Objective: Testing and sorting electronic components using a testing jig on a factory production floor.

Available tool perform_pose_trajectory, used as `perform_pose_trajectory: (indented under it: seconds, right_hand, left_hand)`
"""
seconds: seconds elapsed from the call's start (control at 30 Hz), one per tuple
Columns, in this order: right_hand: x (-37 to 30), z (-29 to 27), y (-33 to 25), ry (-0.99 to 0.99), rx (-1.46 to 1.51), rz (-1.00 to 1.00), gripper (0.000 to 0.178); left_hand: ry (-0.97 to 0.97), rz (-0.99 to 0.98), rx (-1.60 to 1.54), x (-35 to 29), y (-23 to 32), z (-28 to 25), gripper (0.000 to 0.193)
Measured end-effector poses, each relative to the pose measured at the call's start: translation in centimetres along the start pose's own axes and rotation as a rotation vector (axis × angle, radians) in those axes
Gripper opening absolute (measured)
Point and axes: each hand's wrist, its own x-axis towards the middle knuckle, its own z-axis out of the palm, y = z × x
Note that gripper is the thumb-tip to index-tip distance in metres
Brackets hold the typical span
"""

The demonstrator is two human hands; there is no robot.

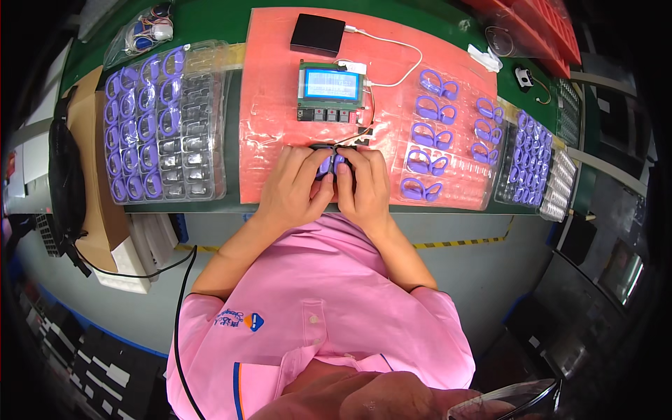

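My left hand [297, 183] and my right hand [362, 183] meet at a small black fixture [323, 148] by the near edge of the pink mat. Between the fingers of my left hand sits a purple ear-hook earbud [324, 167]. Another purple earbud [340, 160] is pinched by my right hand, close beside the first. Fingers hide most of the fixture and of both earbuds. A thin cable runs from it to a green circuit board with a lit blue screen [332, 85] and a row of buttons, just beyond my hands.
A black box [317, 35] connects to the board by a white cable [413, 46]. Several pairs of purple ear-hook earbuds [430, 134] lie right on the pink mat [269, 91]. Clear trays of earbuds stand left [199, 140] and far right [558, 182]. A bagged bundle [150, 29] lies back left.
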Motion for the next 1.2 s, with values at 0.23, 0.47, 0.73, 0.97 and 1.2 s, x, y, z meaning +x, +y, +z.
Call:
perform_pose_trajectory:
  seconds: [0.23, 0.47, 0.73, 0.97, 1.2]
  right_hand:
    - [0.1, 0.0, 0.2, -0.006, -0.001, -0.011, 0.026]
    - [0.0, 0.0, -0.1, -0.009, 0.003, 0.000, 0.025]
    - [0.3, -0.3, -0.1, -0.064, 0.006, 0.005, 0.027]
    - [-0.2, -1.0, 0.5, -0.036, 0.097, 0.028, 0.029]
    - [0.2, -2.8, -0.4, 0.022, 0.248, 0.103, 0.027]
  left_hand:
    - [-0.013, -0.009, 0.012, 0.2, 0.0, 0.0, 0.040]
    - [-0.022, -0.014, 0.007, 0.1, 0.0, -0.1, 0.039]
    - [-0.045, -0.024, -0.025, 0.3, -0.1, -0.4, 0.039]
    - [-0.089, -0.079, -0.107, 0.8, 0.3, -0.3, 0.036]
    - [-0.112, -0.181, -0.100, -0.4, -0.1, -1.0, 0.030]
